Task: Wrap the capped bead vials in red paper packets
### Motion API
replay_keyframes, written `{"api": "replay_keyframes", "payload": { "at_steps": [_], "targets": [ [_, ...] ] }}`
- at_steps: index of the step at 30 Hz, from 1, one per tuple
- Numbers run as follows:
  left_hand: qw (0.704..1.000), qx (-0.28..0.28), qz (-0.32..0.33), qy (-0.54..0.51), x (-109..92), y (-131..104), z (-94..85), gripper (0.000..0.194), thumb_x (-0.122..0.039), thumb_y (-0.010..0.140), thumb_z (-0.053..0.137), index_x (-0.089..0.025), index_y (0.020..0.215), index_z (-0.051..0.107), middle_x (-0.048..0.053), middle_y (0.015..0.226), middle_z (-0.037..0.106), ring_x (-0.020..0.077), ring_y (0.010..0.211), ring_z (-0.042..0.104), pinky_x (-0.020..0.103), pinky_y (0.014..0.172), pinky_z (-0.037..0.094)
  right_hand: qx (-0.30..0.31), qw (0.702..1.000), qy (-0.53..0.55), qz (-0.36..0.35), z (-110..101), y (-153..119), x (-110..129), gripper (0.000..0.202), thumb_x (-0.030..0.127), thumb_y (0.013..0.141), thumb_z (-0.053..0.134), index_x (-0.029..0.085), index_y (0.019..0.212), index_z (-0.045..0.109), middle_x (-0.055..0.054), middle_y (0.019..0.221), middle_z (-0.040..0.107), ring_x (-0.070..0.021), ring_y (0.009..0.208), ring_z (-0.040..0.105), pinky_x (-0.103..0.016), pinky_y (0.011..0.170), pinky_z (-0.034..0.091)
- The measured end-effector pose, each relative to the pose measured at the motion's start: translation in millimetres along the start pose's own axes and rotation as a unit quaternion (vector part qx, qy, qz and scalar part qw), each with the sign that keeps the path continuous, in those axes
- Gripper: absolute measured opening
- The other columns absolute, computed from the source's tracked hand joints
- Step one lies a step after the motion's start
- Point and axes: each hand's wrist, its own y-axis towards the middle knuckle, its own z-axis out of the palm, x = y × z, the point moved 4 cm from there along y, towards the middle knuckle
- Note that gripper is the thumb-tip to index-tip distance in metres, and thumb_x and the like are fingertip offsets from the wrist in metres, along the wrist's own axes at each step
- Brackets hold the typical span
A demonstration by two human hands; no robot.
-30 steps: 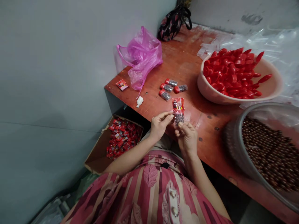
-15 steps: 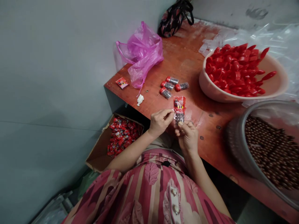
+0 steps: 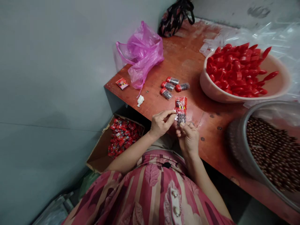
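At the table's front edge, my right hand (image 3: pixel 189 138) pinches the lower end of a small red-topped packet (image 3: pixel 181 107). Dark balls show through the packet's clear lower part. My left hand (image 3: pixel 161 122) has thumb and forefinger closed on the packet's left edge. Just beyond the packet lie several clear tubes (image 3: pixel 168 86) with red caps and dark balls inside. A flat red packet (image 3: pixel 122 83) and a crumpled white scrap (image 3: pixel 140 100) rest on the table to the left.
On the red table (image 3: pixel 187 56) are a pink bag (image 3: pixel 146 51), a floral bag (image 3: pixel 172 20), a bowl (image 3: pixel 225 97) of red plastic pieces and a grey tub (image 3: pixel 239 150) of brown balls. A cardboard box (image 3: pixel 97 153) of red packets stands below, left.
Both hands and the packet have shifted very slightly to the right. The grip of each hand looks the same.
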Motion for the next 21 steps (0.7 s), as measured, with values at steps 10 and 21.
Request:
{"api": "replay_keyframes", "payload": {
  "at_steps": [10,21],
  "targets": [
    [0.997,-0.029,0.051,0.048,-0.1,-0.2,1.0,0.013,-0.021,0.088,0.058,-0.017,0.087,0.071,0.005,0.084,0.076,0.0127,0.072,0.071,0.021,0.069,0.053,0.003,1.0,-0.002,0.004,0.8,-1.1,-0.8,0.025,0.024,0.059,0.077,0.017,0.062,0.053,0.001,0.054,0.065,-0.0057,0.038,0.051,-0.014,0.036,0.037],
    [0.975,-0.022,0.152,0.159,-5.3,4.9,1.6,0.012,-0.017,0.088,0.054,-0.016,0.081,0.064,0.002,0.07,0.069,0.0096,0.06,0.061,0.02,0.062,0.045,0.012,1.0,-0.01,0.0,2.4,-2.1,-3.0,0.026,0.026,0.062,0.076,0.018,0.064,0.051,0.002,0.057,0.065,-0.0047,0.039,0.05,-0.014,0.038,0.038]
  ]
}}
